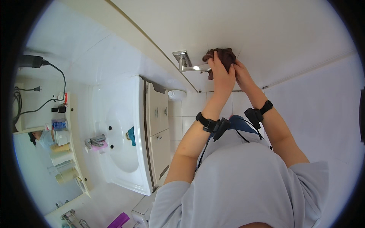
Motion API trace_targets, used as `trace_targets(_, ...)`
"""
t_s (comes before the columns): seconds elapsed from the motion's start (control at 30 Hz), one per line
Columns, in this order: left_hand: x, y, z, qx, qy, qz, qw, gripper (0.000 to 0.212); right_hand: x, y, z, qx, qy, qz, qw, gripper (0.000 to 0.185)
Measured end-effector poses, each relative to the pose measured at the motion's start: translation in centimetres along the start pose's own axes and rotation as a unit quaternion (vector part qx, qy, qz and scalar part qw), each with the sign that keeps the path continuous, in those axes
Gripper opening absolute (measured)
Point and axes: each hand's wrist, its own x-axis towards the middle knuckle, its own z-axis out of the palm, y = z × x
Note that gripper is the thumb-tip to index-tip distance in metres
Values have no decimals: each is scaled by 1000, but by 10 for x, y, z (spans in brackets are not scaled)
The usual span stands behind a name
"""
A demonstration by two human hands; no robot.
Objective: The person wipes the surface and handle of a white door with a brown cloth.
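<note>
A bunched dark brown cloth (227, 57) is against the white door (265, 31), just right of the metal lever handle (196, 68). My left hand (222, 72) grips the cloth from the front, its fingers spread over the folds. The lever's free end runs up to the cloth and my left hand, which hide its tip. From the right, my right hand (243, 75) holds the cloth's lower right edge, close against the left hand; some of its fingers are hidden.
On the left stands a white washbasin (125, 164) with a chrome faucet (95, 141) and a teal cloth (131, 136), above a cabinet (158, 114). A white bottle (177, 95) is on the tiled floor. A shelf (75, 142) holds cups and small items beneath a hanging black cord (65, 78).
</note>
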Motion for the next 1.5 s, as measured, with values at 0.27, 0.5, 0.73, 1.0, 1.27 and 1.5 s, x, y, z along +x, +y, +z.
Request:
trace_targets(0.27, -16, -20, 5, 73, -28, 24, 997, 84, 7, 13, 8, -18, 31, 62, 997, 44)
trace_targets(0.5, -16, -41, 6, 107, -64, 11, 992, 85, 24, 53, -12, 0, 71, 70, 995, 39)
trace_targets(0.73, -17, -78, -2, 164, -25, 22, 986, 86, 28, 53, 16, -33, 67, 123, 990, 38)
trace_targets(1.0, -20, -83, -20, 114, 24, 24, 993, 81, 22, 55, 33, -59, 43, 134, 988, 39)
trace_targets(1.27, -22, -70, -1, 122, -27, 43, 991, 83, 17, 43, 7, -15, 39, 96, 995, 41)
trace_targets(1.5, -14, -26, 20, 71, -38, 80, 994, 87, -1, 2, -9, 8, 36, -5, 999, 40)
